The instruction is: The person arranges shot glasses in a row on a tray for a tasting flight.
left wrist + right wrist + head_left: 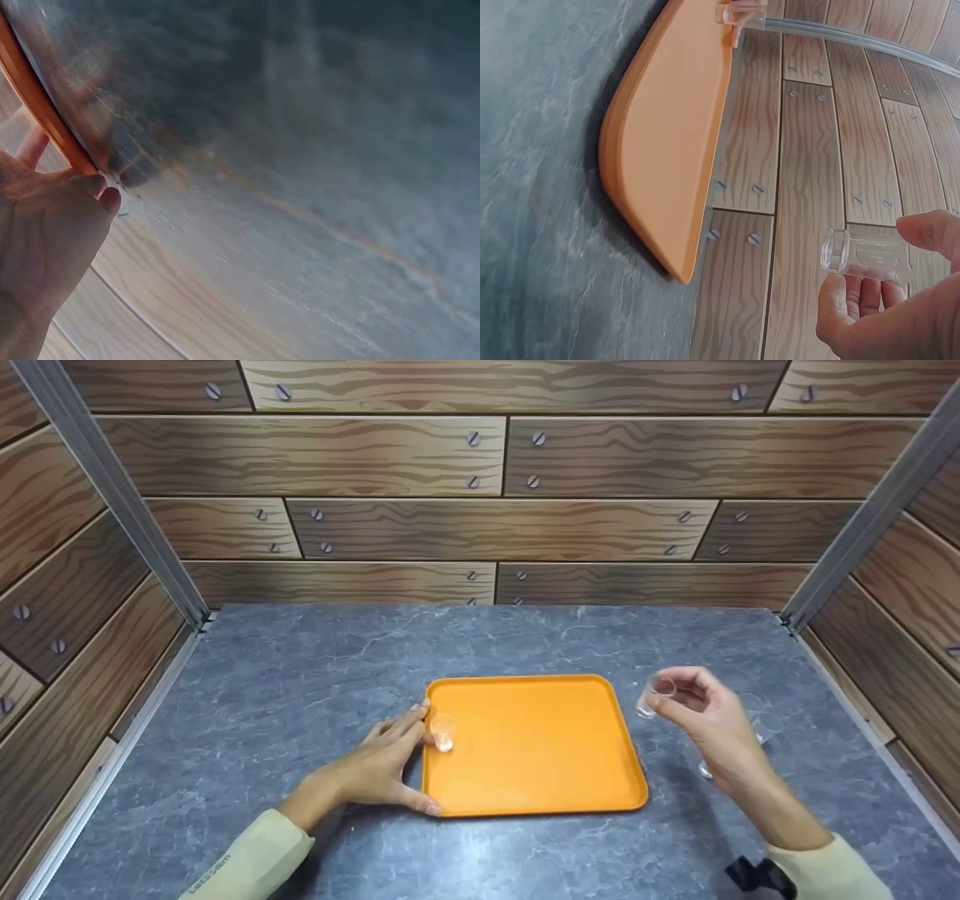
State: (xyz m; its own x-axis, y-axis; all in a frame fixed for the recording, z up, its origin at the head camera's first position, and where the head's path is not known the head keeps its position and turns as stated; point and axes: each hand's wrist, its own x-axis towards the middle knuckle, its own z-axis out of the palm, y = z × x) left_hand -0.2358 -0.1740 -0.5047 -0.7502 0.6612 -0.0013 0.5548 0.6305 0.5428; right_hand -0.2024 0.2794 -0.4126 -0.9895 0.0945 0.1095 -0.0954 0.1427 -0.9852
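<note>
An orange tray [536, 750] lies flat on the table. My left hand [390, 761] rests against its left side, fingers along the rim and thumb at the front left corner. Just inside that rim a small clear shot glass [443, 733] stands upright on the tray. In the right wrist view my right hand [889, 307] pinches another clear shot glass [870, 255] between thumb and fingers. From the head view, this hand is in the air right of the tray, above the table. The left wrist view catches only the tray's edge [46, 112] beside my fingers.
More clear glassware [705, 770] is on the grey marbled table [480, 855] at the right, partly hidden behind my right wrist. Wood-patterned panels [397, 457] close off the back and both sides, with metal posts [862, 502] at the corners.
</note>
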